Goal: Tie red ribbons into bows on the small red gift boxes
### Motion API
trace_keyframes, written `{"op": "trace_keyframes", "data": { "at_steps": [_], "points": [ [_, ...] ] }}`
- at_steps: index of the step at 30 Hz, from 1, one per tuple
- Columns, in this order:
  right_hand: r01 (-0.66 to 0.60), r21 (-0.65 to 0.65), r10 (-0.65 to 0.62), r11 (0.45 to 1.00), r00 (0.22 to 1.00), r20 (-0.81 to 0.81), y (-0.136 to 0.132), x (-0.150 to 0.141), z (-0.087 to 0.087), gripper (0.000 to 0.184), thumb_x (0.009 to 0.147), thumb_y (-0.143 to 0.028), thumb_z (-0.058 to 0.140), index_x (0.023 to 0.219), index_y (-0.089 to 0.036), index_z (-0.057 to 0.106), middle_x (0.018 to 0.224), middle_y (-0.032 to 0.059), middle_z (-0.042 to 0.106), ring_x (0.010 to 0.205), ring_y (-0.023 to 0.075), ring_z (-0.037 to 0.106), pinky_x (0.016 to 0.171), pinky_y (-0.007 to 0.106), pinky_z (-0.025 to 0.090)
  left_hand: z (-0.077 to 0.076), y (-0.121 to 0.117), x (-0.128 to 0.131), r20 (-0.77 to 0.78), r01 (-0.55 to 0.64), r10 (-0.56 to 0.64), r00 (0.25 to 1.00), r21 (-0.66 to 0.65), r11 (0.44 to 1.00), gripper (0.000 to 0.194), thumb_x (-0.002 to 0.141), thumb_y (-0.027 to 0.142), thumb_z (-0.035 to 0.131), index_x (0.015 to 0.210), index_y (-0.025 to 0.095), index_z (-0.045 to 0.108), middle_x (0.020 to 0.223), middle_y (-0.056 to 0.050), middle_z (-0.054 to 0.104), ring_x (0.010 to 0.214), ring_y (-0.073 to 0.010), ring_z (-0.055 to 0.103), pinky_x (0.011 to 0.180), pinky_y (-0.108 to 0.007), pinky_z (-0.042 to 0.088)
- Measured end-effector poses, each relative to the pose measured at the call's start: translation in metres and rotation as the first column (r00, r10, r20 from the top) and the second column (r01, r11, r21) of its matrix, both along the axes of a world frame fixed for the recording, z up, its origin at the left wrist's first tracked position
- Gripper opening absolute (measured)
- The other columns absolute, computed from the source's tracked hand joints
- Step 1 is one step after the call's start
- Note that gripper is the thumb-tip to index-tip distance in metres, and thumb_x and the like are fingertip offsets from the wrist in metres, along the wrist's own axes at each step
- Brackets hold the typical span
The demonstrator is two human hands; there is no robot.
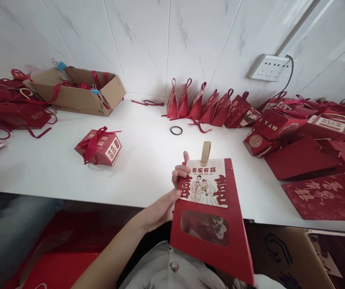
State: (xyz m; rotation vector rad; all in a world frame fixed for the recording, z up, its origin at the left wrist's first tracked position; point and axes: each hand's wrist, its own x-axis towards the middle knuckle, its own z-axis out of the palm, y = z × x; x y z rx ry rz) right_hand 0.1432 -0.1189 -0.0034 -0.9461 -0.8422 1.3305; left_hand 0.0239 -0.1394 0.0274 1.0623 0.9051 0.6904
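My left hand (162, 208) is closed on the left edge of a red gift box (235, 204), held tilted in front of me past the table's front edge. Its upper flap bears a white label (202, 188) with a cartoon bride and groom and large red characters. A gold ribbon loop (206, 152) sticks up from the top. Below the label, a clear window (204, 228) shows part of the inside. My right hand is not visible.
On the white table (142, 168) sit a small ribbon-tied red box (102, 148), a black ring (176, 130) and a row of upright red boxes (196, 104). More red boxes (307, 160) pile up at right. At the back left stands an open carton (82, 102) with ribbons.
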Motion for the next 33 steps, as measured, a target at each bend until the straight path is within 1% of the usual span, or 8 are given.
{"op": "trace_keyframes", "data": {
  "at_steps": [3,7,11,14,19,25,29,33],
  "points": [
    [-0.052,0.017,0.053,0.999,0.997,-0.061,-0.004,0.002,0.008,0.084,0.077,-0.079,0.012,0.139,-0.031,0.041,0.085,0.0059,0.051,0.088,0.0198,0.054,0.094,0.040,0.045,0.001,-0.016,0.000,0.230,0.132,-0.078,0.970,-0.231,0.964,0.057,0.074,0.071,0.048,0.098,0.023,0.069,0.091,-0.009,0.068,0.102,-0.0310,0.062,0.077,-0.045,0.056],
    [-0.206,0.025,0.207,0.978,0.976,-0.066,-0.006,0.016,0.028,0.068,0.079,-0.071,0.033,0.132,-0.031,0.049,0.094,0.0067,0.059,0.094,0.0223,0.058,0.089,0.042,0.048,0.017,-0.019,-0.007,0.235,0.141,-0.080,0.969,-0.255,0.957,0.055,0.077,0.059,0.056,0.117,0.023,0.058,0.102,-0.010,0.068,0.104,-0.0317,0.062,0.081,-0.043,0.055],
    [-0.234,-0.061,0.237,0.970,0.971,0.035,0.000,0.042,0.036,0.057,0.081,-0.065,0.044,0.122,-0.028,0.056,0.108,0.0080,0.063,0.094,0.0249,0.062,0.077,0.042,0.052,0.030,-0.020,-0.011,0.075,-0.033,0.040,0.996,-0.095,0.995,0.054,0.080,0.046,0.060,0.126,0.021,0.045,0.120,-0.011,0.061,0.108,-0.0291,0.060,0.085,-0.038,0.053],
    [-0.148,-0.067,0.156,0.987,0.979,0.130,0.004,0.060,0.039,0.077,0.077,-0.080,0.026,0.110,-0.022,0.063,0.098,0.0109,0.068,0.087,0.0273,0.065,0.068,0.043,0.053,0.028,-0.022,-0.011,-0.098,-0.238,0.251,0.963,0.134,0.962,0.052,0.079,0.045,0.060,0.122,0.020,0.042,0.124,-0.011,0.057,0.109,-0.0273,0.059,0.085,-0.035,0.054],
    [-0.058,0.036,0.033,0.998,0.872,0.489,-0.012,0.057,0.060,0.038,0.073,-0.052,0.068,0.092,-0.019,0.066,0.085,0.0041,0.068,0.068,0.0175,0.063,0.054,0.027,0.049,0.021,-0.021,-0.016,-0.169,-0.094,0.134,0.976,0.229,0.969,0.045,0.079,0.036,0.061,0.117,0.020,0.041,0.115,-0.010,0.059,0.097,-0.0223,0.062,0.079,-0.032,0.055],
    [-0.090,0.188,-0.074,0.978,0.693,0.717,-0.028,0.033,0.078,0.022,0.081,-0.034,0.064,0.097,-0.022,0.055,0.090,0.0003,0.063,0.072,0.0129,0.060,0.060,0.024,0.048,0.056,0.011,-0.022,-0.157,-0.170,0.259,0.953,0.430,0.887,0.042,0.079,0.040,0.060,0.114,0.016,0.056,0.109,-0.009,0.063,0.098,-0.0211,0.060,0.078,-0.027,0.051],
    [-0.096,0.272,-0.140,0.958,0.668,0.730,-0.028,0.027,0.083,0.019,0.082,-0.030,0.064,0.093,-0.022,0.050,0.088,-0.0009,0.060,0.073,0.0119,0.059,0.064,0.024,0.049,0.079,0.027,-0.016,-0.369,0.040,0.149,0.918,0.459,0.887,0.022,0.082,0.037,0.058,0.075,0.017,0.066,0.070,0.000,0.063,0.060,-0.0094,0.054,0.052,-0.019,0.041],
    [-0.141,0.351,-0.196,0.926,0.614,0.764,-0.033,0.028,0.094,0.009,0.084,-0.022,0.060,0.092,-0.021,0.055,0.083,-0.0012,0.061,0.071,0.0111,0.059,0.065,0.023,0.048,0.082,0.023,-0.010,-0.335,-0.021,0.225,0.915,0.517,0.856,0.029,0.085,0.035,0.056,0.063,0.016,0.062,0.055,0.003,0.056,0.045,-0.0051,0.040,0.041,-0.018,0.029]
  ]
}}
